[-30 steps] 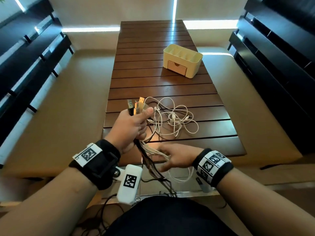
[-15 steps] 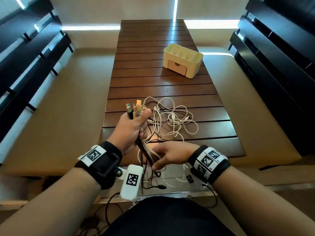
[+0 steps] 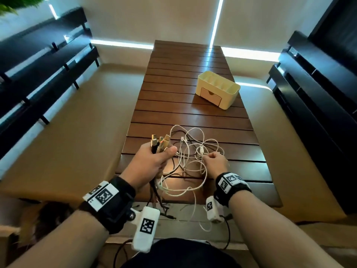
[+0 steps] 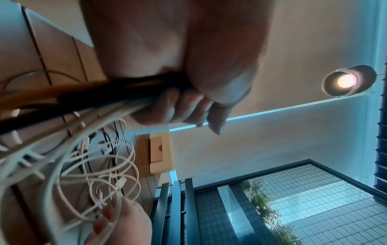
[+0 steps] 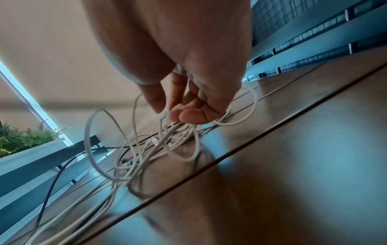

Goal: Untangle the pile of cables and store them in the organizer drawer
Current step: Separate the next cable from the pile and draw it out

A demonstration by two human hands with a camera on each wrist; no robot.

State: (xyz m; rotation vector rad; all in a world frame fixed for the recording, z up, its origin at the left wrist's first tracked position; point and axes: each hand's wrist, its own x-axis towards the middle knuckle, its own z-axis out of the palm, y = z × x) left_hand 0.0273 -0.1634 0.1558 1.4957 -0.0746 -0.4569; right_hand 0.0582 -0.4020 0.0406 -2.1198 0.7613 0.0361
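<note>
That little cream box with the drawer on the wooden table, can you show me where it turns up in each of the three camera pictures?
Head: the cream organizer box stands far up the slatted table, right of centre, drawer closed.
Left wrist: it shows turned sideways, small, mid-frame, just below the left hand.
Right wrist: not in it.
Shared landmark: the tangle of white cables, at lower left in the left wrist view.
</note>
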